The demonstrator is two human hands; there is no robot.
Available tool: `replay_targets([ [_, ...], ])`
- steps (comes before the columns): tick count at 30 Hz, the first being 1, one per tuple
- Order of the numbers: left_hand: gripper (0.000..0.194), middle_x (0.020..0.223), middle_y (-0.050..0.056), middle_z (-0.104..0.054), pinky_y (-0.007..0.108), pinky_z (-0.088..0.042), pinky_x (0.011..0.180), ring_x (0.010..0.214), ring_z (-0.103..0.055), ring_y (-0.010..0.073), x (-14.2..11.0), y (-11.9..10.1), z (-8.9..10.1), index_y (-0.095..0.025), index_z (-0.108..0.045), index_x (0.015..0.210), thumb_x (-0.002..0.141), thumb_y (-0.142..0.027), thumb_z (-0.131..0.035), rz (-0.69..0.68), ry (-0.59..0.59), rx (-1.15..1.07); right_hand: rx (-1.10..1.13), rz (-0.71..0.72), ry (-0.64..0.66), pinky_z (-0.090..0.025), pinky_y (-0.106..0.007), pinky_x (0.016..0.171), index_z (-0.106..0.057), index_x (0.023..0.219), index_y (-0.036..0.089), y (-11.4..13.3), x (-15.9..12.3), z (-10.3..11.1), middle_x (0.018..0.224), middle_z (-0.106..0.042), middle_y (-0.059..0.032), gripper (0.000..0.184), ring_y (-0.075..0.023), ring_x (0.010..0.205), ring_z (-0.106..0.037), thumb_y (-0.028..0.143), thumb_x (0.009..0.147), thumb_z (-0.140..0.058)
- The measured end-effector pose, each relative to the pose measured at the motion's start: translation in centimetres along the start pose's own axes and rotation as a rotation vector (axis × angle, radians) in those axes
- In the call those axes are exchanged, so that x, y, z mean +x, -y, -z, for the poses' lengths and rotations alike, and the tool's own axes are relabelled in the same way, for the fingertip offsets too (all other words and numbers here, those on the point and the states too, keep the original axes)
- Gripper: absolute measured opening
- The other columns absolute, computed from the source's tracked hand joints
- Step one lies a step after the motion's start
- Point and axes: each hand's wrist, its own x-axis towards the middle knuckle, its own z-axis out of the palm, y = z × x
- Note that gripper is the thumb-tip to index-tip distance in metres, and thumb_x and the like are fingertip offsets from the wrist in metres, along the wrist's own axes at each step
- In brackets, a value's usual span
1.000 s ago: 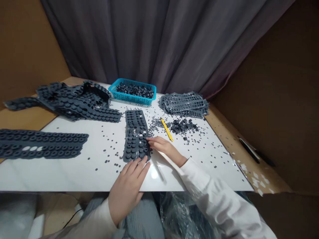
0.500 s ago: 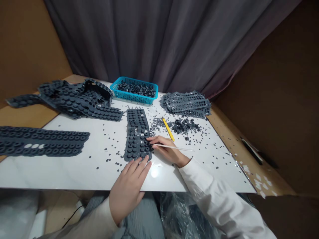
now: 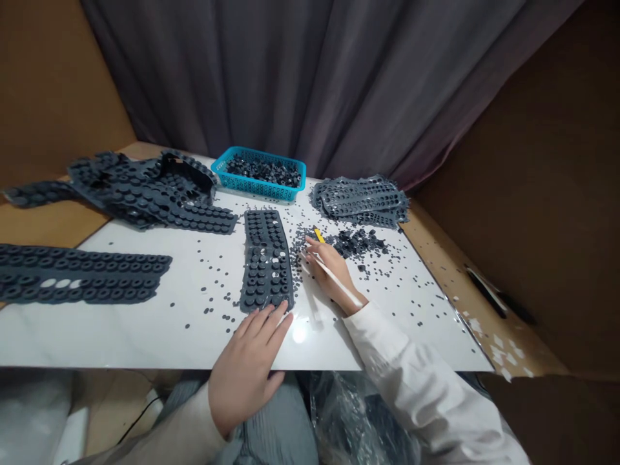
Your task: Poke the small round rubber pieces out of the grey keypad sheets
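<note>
A dark grey rubber sheet (image 3: pixel 266 248) with rows of raised round knobs lies in front of me; white table shows through several holes in it. My left hand (image 3: pixel 252 352) rests flat, fingers stretched out, with the fingertips on the sheet's near edge. Just right of the sheet, my right hand (image 3: pixel 330 270) is closed around a thin white stick (image 3: pixel 339 283), slightly blurred. Under and beyond that hand lies a yellow pen-like tool (image 3: pixel 318 234), partly hidden by the fingers. Small dark discs are scattered around both hands.
A blue basket (image 3: pixel 259 188) holds many small dark pieces. Perforated sheets (image 3: pixel 361 200) are stacked at back right, near a heap of dark bits (image 3: pixel 358 243). More knobbed sheets (image 3: pixel 140 187) pile up at back left; another strip (image 3: pixel 87 274) lies left. A dark pen-like object (image 3: pixel 485 292) sits far right.
My right hand has lifted off the rubber sheet and moved right and away from me, with the white stick in it, covering part of the yellow tool. My left hand has stayed put.
</note>
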Motion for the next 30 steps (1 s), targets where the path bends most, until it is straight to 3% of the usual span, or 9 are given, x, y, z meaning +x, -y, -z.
replay_targets([
  [4, 0.052, 0.129, 0.010, -0.054, 0.040, -0.043, 0.095, 0.117, -0.047, 0.0263, 0.7, 1.1, 1.7, -0.017, -0.045, 0.131, 0.085, -0.037, -0.058, 0.076, -0.058, -0.101, -0.005, -0.018, -0.072, -0.043, -0.046, 0.099, -0.057, 0.096, 0.022, 0.4, 0.1, 0.6, 0.120, -0.063, -0.0134, 0.017, -0.0255, 0.125, -0.050, 0.031, 0.095, -0.043],
  [7, 0.021, 0.102, 0.007, -0.062, 0.040, -0.044, 0.081, 0.098, -0.054, 0.0251, 2.1, 2.5, 2.7, -0.018, -0.060, 0.106, 0.089, -0.029, -0.055, 0.134, -0.090, 0.047, 0.015, -0.043, -0.096, -0.043, -0.046, 0.098, -0.057, 0.096, 0.021, 0.6, -0.1, 0.8, 0.124, -0.060, -0.0143, 0.017, -0.0255, 0.124, -0.051, 0.032, 0.095, -0.043],
  [9, 0.009, 0.088, 0.005, -0.061, 0.038, -0.042, 0.072, 0.086, -0.054, 0.0237, 3.2, 3.2, 3.0, -0.018, -0.064, 0.087, 0.088, -0.020, -0.055, 0.076, -0.033, 0.165, 0.031, -0.049, -0.099, -0.042, -0.045, 0.098, -0.057, 0.096, 0.021, 0.7, -0.3, 0.9, 0.126, -0.059, -0.0146, 0.017, -0.0253, 0.124, -0.051, 0.032, 0.095, -0.043],
  [13, 0.017, 0.080, 0.004, -0.059, 0.037, -0.038, 0.067, 0.078, -0.052, 0.0227, 5.0, 4.2, 3.5, -0.018, -0.061, 0.076, 0.089, -0.016, -0.051, -0.052, 0.034, 0.283, 0.046, -0.036, -0.115, -0.041, -0.045, 0.098, -0.057, 0.095, 0.021, 0.8, -0.6, 1.1, 0.125, -0.060, -0.0133, 0.017, -0.0249, 0.122, -0.051, 0.032, 0.095, -0.044],
  [19, 0.014, 0.086, 0.004, -0.058, 0.034, -0.038, 0.071, 0.083, -0.052, 0.0208, 6.5, 4.6, 5.6, -0.018, -0.057, 0.084, 0.092, -0.025, -0.049, 0.006, 0.018, 0.110, 0.088, -0.072, -0.154, -0.040, -0.045, 0.098, -0.056, 0.095, 0.023, 1.0, -0.7, 1.3, 0.120, -0.061, -0.0111, 0.016, -0.0251, 0.118, -0.053, 0.033, 0.095, -0.044],
  [23, 0.017, 0.087, 0.005, -0.059, 0.036, -0.036, 0.071, 0.085, -0.051, 0.0235, 6.4, 3.7, 4.8, -0.017, -0.058, 0.080, 0.083, -0.034, -0.062, -0.151, 0.102, 0.205, 0.112, -0.080, -0.140, -0.039, -0.046, 0.098, -0.057, 0.093, 0.024, 1.3, -0.7, 1.4, 0.117, -0.062, -0.0098, 0.016, -0.0264, 0.116, -0.053, 0.034, 0.094, -0.044],
  [26, 0.014, 0.085, 0.006, -0.060, 0.035, -0.036, 0.071, 0.083, -0.052, 0.0224, 6.4, 3.3, 3.9, -0.015, -0.059, 0.079, 0.090, -0.020, -0.051, -0.196, 0.087, 0.306, 0.155, -0.114, -0.158, -0.039, -0.045, 0.097, -0.057, 0.090, 0.023, 1.5, -0.7, 1.4, 0.114, -0.062, -0.0096, 0.018, -0.0263, 0.110, -0.055, 0.036, 0.093, -0.046],
  [28, 0.015, 0.084, 0.006, -0.059, 0.034, -0.037, 0.070, 0.082, -0.052, 0.0214, 6.7, 3.7, 4.1, -0.015, -0.057, 0.079, 0.090, -0.018, -0.047, -0.179, 0.081, 0.227, 0.240, -0.180, -0.200, -0.041, -0.043, 0.093, -0.058, 0.087, 0.023, 1.5, -0.7, 1.3, 0.103, -0.063, -0.0083, 0.019, -0.0250, 0.101, -0.057, 0.037, 0.092, -0.048],
  [30, 0.015, 0.082, 0.004, -0.058, 0.032, -0.039, 0.069, 0.079, -0.052, 0.0197, 7.3, 4.5, 5.2, -0.016, -0.055, 0.079, 0.091, -0.022, -0.046, -0.066, 0.034, 0.025, 0.414, -0.312, -0.246, -0.045, -0.041, 0.089, -0.059, 0.085, 0.023, 1.7, -0.6, 1.3, 0.091, -0.061, -0.0054, 0.017, -0.0228, 0.091, -0.058, 0.038, 0.089, -0.052],
])
